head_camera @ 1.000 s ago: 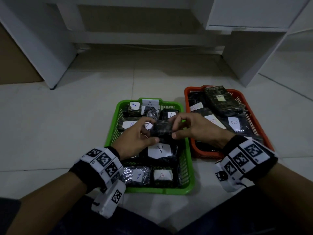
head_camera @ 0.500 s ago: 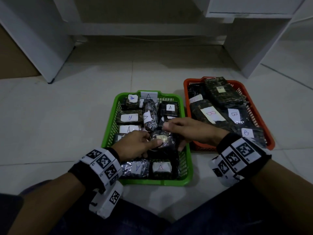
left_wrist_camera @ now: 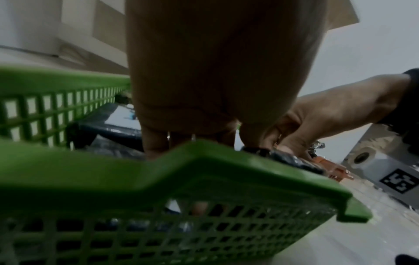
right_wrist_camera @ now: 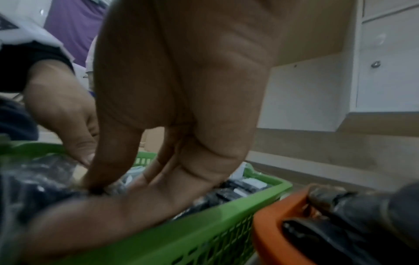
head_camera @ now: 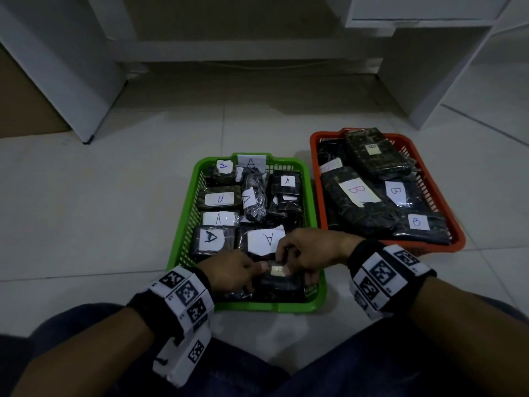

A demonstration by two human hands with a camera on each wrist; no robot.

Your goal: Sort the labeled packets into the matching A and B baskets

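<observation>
A small dark packet with a pale label lies at the near right corner of the green basket, on top of other packets. My left hand pinches its left edge and my right hand pinches its right edge. The green basket holds several dark packets with white A labels. The orange basket to the right holds several larger packets marked B. In the wrist views the fingers of both hands reach down into the green basket.
Both baskets stand side by side on a pale tiled floor. White cabinet legs and a white cabinet rise behind them. My knees in dark trousers are just in front of the green basket.
Both hands carried the small packet from above the basket's middle down and towards me, to its near right corner. The large A label they covered now shows.
</observation>
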